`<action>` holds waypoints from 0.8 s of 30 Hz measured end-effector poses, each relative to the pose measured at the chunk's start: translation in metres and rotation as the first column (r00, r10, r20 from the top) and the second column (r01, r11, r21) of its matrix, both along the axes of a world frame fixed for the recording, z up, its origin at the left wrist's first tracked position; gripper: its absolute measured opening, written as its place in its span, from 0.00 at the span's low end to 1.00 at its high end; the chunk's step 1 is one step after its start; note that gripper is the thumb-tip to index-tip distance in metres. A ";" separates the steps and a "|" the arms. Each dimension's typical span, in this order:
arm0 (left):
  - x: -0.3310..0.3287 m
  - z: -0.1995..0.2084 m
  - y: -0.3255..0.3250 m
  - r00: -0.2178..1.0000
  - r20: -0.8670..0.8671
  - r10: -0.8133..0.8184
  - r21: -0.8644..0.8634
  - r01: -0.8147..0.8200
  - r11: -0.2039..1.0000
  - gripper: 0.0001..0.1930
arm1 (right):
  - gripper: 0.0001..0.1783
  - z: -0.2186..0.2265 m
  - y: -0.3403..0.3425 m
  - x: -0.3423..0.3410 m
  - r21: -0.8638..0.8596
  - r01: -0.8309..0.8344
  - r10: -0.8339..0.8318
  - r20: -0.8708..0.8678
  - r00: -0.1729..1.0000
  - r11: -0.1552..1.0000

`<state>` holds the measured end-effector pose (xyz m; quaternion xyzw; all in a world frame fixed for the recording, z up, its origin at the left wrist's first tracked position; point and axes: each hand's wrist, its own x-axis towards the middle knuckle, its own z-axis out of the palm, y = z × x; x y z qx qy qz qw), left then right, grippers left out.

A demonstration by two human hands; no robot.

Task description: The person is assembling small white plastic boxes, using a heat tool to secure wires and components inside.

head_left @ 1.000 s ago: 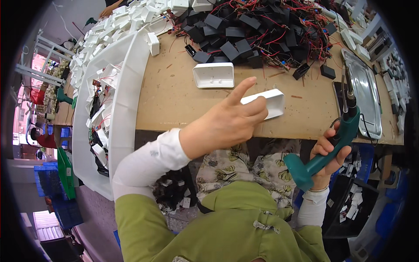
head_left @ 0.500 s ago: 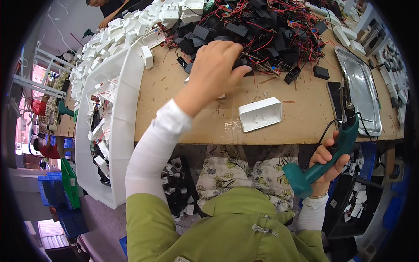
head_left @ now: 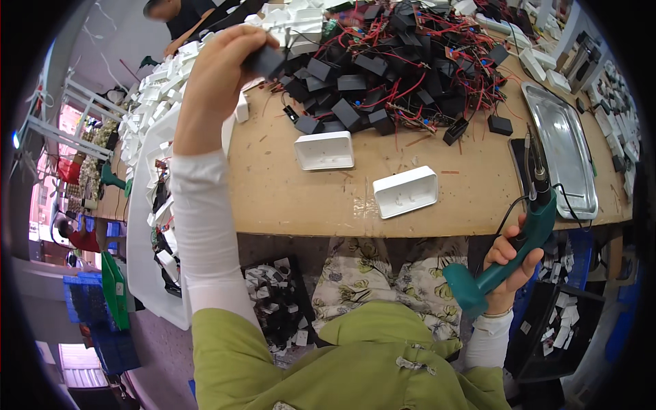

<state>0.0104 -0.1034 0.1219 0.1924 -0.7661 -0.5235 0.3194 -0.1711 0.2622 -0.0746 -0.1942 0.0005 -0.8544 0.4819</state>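
My left hand [head_left: 217, 82] is raised over the left side of the bench, its fingers closed on a small black box [head_left: 265, 63], slightly blurred. In my right hand [head_left: 509, 263] is a green power screwdriver [head_left: 536, 229], gripped near the bench's front edge with its bit pointing up and away. Two white open plastic cases lie on the bench between my hands: one case [head_left: 324, 151] farther left, the other case [head_left: 406, 193] closer to me. Beyond them is a heap of black boxes [head_left: 372, 65] tangled with red wires.
A large white bin [head_left: 140, 205] with cases and wired parts stands at the left, beside a pile of white cases [head_left: 154, 96]. A metal tray [head_left: 560, 150] lies at the right. Another person [head_left: 181, 17] is at the far left. Dark crates with parts stand below the bench.
My left hand has moved left and away from the heap, now with the black box in it. The farther white case has come into full view. My right hand has barely moved.
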 end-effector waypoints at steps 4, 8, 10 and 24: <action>0.039 -0.047 0.027 0.989 0.112 0.098 0.079 -0.108 0.991 0.06 | 0.37 -0.004 -0.003 0.003 -0.002 -0.020 0.020 0.023 1.000 1.000; 0.089 -0.100 0.043 0.954 0.296 0.044 0.137 -0.088 0.987 0.08 | 0.38 -0.001 -0.007 0.006 0.009 -0.075 0.075 0.022 0.997 0.997; 0.102 -0.118 0.038 0.803 0.559 0.205 -0.224 -0.091 0.970 0.09 | 0.38 0.001 -0.011 0.005 0.009 -0.101 0.101 -0.002 0.995 0.995; 0.018 -0.144 0.108 0.818 0.193 0.542 -0.788 -0.200 0.583 0.16 | 0.38 -0.001 -0.013 0.008 0.082 -0.096 0.095 0.008 0.995 0.992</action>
